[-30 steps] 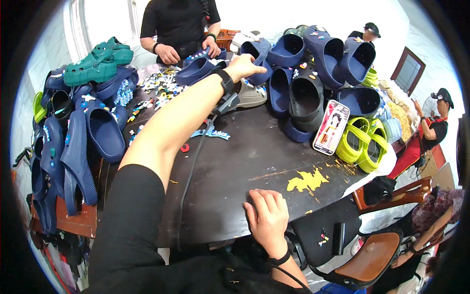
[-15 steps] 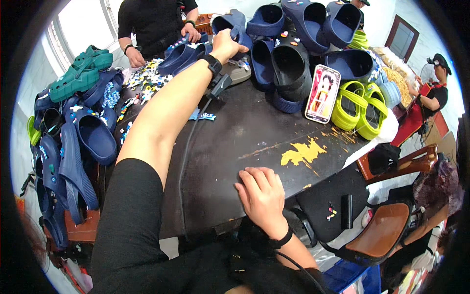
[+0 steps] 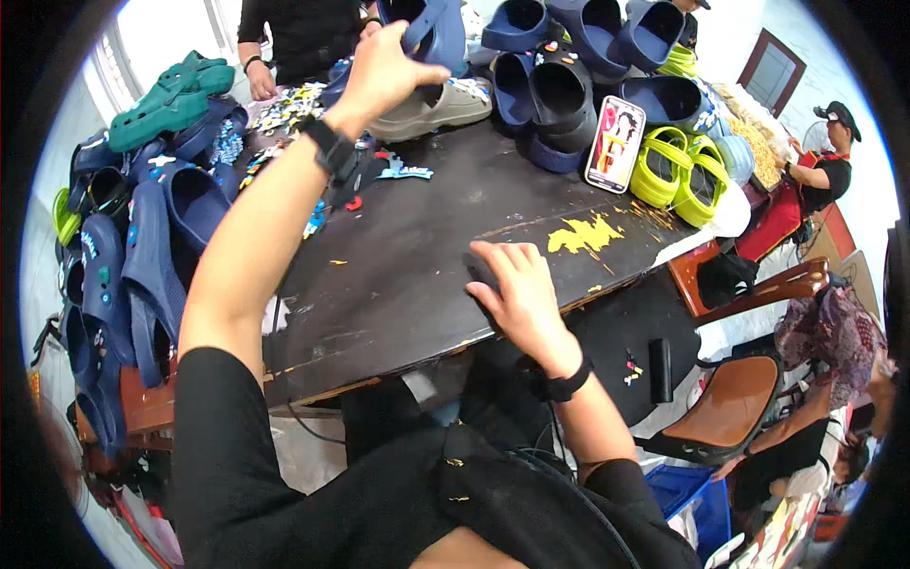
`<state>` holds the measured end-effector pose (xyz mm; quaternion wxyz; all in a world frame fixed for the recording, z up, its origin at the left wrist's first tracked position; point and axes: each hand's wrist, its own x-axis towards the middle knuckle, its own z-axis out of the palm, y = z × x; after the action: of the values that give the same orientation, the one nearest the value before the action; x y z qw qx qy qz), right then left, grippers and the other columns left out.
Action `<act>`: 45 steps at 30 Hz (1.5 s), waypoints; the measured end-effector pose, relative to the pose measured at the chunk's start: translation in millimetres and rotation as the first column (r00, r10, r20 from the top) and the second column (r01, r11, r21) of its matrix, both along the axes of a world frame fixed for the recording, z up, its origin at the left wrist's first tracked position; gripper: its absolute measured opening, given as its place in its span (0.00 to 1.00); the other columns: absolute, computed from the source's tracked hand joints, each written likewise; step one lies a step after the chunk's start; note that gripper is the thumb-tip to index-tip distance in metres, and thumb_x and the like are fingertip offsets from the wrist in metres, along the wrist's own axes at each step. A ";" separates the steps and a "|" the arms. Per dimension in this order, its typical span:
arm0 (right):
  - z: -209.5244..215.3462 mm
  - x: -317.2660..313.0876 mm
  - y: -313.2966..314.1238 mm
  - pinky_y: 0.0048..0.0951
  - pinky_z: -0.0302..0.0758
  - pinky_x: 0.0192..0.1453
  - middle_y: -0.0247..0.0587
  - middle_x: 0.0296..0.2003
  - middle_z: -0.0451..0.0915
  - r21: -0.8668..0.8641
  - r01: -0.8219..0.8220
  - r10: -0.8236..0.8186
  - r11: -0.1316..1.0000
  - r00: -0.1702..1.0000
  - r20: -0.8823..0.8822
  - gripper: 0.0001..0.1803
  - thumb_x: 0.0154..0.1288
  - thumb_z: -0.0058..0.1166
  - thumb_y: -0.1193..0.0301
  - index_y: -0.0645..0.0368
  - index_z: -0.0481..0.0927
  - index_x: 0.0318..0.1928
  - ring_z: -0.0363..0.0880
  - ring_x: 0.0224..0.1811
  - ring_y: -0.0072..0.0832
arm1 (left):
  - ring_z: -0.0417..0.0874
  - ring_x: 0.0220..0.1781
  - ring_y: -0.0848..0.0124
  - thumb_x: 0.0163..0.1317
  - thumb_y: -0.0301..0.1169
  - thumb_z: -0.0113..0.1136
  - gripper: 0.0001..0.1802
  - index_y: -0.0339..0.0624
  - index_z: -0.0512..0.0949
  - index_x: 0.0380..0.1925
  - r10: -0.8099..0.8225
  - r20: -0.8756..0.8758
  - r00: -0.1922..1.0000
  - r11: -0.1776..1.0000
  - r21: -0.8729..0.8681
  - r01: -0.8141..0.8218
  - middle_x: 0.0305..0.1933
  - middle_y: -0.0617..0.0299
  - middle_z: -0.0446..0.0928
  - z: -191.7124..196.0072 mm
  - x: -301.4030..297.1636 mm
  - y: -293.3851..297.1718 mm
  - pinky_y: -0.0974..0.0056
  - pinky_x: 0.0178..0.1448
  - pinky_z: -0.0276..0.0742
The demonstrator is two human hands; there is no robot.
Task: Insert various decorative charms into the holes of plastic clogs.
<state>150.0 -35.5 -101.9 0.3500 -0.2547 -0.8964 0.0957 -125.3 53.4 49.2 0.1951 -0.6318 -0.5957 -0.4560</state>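
At the far side of the dark table (image 3: 398, 228), my left hand (image 3: 384, 76) grips a navy clog (image 3: 442, 43) by its heel strap, with the thumb sticking out to the right. The fingertips are partly hidden behind the hand. Just below that clog lies a light grey clog (image 3: 445, 106) with charms on it. Blue and red charms (image 3: 403, 169) are scattered near my left wrist. My right hand (image 3: 523, 294) is over the table's near edge, holding nothing, its thumb and fingers apart.
Navy clogs and a green clog (image 3: 156, 119) are heaped at left. Black clogs (image 3: 561, 100), a phone (image 3: 616, 144) and lime sandals (image 3: 678, 175) stand at right. Another person (image 3: 303, 38) is opposite. A chair (image 3: 725, 398) stands at lower right.
My left hand has moved left with the navy clog, baring the grey clog beneath. My right hand has shifted slightly, its thumb now spread from the fingers. The view has shifted.
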 end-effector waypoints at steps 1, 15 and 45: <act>9.4 1.0 0.1 0.41 0.70 0.57 0.44 0.47 0.78 -0.091 -0.090 0.084 0.992 0.994 -0.069 0.30 0.56 0.66 0.70 0.57 0.72 0.60 0.74 0.51 0.43 | 0.83 0.42 0.52 0.35 0.37 0.79 0.28 0.32 0.81 0.36 -0.042 0.083 0.996 0.996 -0.071 0.048 0.37 0.46 0.82 -3.7 1.8 -19.5 0.55 0.50 0.78; 129.5 -138.0 46.4 0.43 0.71 0.63 0.59 0.67 0.61 -0.622 -0.584 0.199 0.522 0.793 -0.576 0.61 0.57 0.70 0.51 0.50 0.38 0.77 0.69 0.64 0.44 | 0.70 0.60 0.45 0.34 0.23 0.75 0.30 0.34 0.73 0.41 0.174 -0.163 0.971 0.984 0.079 -0.162 0.56 0.44 0.69 -72.7 35.8 -166.5 0.48 0.62 0.71; 61.9 -182.7 15.6 0.34 0.65 0.68 0.45 0.59 0.69 -0.244 -0.810 0.522 0.533 0.542 -0.659 0.48 0.61 0.65 0.72 0.51 0.49 0.76 0.69 0.63 0.33 | 0.77 0.59 0.66 0.53 0.24 0.72 0.35 0.37 0.69 0.60 -0.365 0.848 0.384 0.898 0.212 0.385 0.56 0.55 0.77 -114.9 -56.4 -176.7 0.61 0.66 0.72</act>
<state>-32.7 -19.9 -40.0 0.4215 0.0751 -0.7312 0.5311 -181.6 -123.3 -65.7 -0.2489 -0.4307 -0.4564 -0.7377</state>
